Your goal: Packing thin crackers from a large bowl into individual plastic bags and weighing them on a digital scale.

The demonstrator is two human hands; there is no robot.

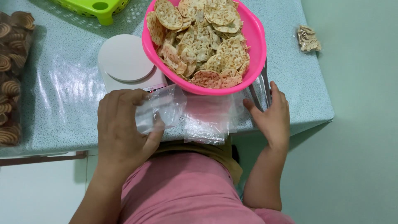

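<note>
My left hand (124,124) grips a clear plastic bag (159,112) at the near table edge, just below a white kitchen scale (124,60). A small stack of more clear bags (207,120) lies flat on the table between my hands. My right hand (271,114) rests on the table at the right of that stack, fingers apart, touching metal tongs (261,89). Behind the bags stands a pink bowl (257,37) heaped with round lacy crackers (201,39), partly overlapping the scale.
A light speckled tablecloth (62,91) covers the table. A bag of brown ridged cookies (12,74) sits at the left edge. A green basket (97,7) is at the back. A small filled packet (309,39) lies at the right.
</note>
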